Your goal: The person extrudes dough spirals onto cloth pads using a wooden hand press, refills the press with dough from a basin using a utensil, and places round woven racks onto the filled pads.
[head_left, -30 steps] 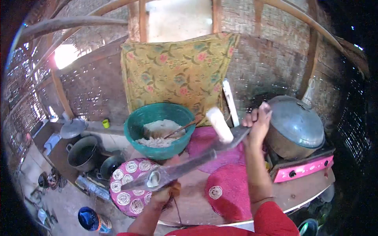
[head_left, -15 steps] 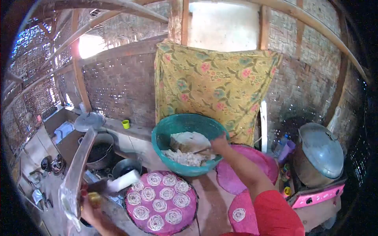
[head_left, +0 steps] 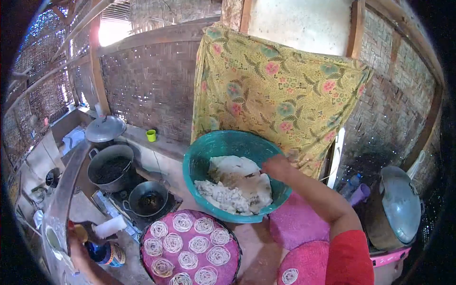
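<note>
At lower left my left hand (head_left: 80, 247) is closed on a long-handled pale lever tool (head_left: 66, 197). A white cylinder (head_left: 110, 227) sticks out to the right beside this hand; how it joins the tool is unclear. My right hand (head_left: 278, 167) reaches over the right side of a green basin (head_left: 228, 217), at the edge of the white dough (head_left: 235, 165). Its fingers are blurred and partly hidden. Crumbly dough lies at the basin's front left. Below the basin, a round pink tray (head_left: 178, 247) carries several white coils of strands.
At left stand a dark pot (head_left: 111, 168), a small wok (head_left: 147, 198) and a lidded pot (head_left: 105, 128). Pink rounds (head_left: 304, 223) lie at right, one bearing a single coil (head_left: 289, 276). Beyond them is a big lidded pot (head_left: 401, 204). A floral cloth (head_left: 280, 90) hangs behind.
The view has shifted and tilted. My right hand is still at the dough's right edge. My left hand and the lever tool now appear farther left and lower.
</note>
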Tool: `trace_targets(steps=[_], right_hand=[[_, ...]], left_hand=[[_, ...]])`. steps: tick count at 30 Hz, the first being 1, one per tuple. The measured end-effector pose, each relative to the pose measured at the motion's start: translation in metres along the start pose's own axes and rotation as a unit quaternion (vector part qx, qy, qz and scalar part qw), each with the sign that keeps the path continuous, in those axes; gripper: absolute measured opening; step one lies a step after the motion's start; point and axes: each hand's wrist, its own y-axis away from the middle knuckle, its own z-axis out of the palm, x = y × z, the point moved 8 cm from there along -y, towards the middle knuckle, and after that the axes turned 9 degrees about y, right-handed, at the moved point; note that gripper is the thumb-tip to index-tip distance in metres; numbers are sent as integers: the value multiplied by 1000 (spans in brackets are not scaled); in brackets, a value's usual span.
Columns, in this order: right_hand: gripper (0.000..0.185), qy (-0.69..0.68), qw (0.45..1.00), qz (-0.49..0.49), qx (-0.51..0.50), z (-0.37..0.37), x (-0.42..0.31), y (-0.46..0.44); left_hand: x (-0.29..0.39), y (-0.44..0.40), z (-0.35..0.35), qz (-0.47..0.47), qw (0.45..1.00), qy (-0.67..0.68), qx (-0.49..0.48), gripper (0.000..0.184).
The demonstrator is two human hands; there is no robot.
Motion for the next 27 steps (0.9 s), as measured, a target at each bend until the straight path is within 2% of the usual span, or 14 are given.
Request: trace_targets(steps=[4, 7, 10, 16, 20, 21, 22, 24, 26, 27], right_hand=[[19, -7, 998, -25, -63, 37, -20, -8], [21, -44, 997, -63, -14, 63, -41, -19], [24, -87, 992, -85, -19, 73, -57, -27], [33, -224, 969, 19, -103, 92, -52, -16], [35, -264, 964, -6, -36, 74, -40, 11], [35, -262, 961, 31, -83, 53, -26, 27], [35, -259, 955, 67, -131, 35, -12, 44], [33, -252, 963, 48, -86, -2, 14, 72], [48, -271, 960, 18, -70, -38, 42, 101], [45, -266, 962, 16, -58, -67, 54, 118]], left_hand=[[-25, -2, 80, 34, 996, 54, -64, 30], [-36, 0, 167, 59, 982, 112, -137, 31], [-45, 20, 262, 75, 957, 157, -231, 33], [-74, 110, 415, 148, 869, 166, -441, 36], [-95, 170, 451, 234, 812, 108, -524, 38], [-98, 178, 454, 249, 803, 93, -534, 38], [-100, 183, 455, 258, 797, 79, -540, 39], [-102, 185, 455, 265, 795, 59, -543, 40], [-98, 186, 452, 297, 791, 74, -529, 43], [-95, 187, 450, 323, 788, 94, -516, 45]])
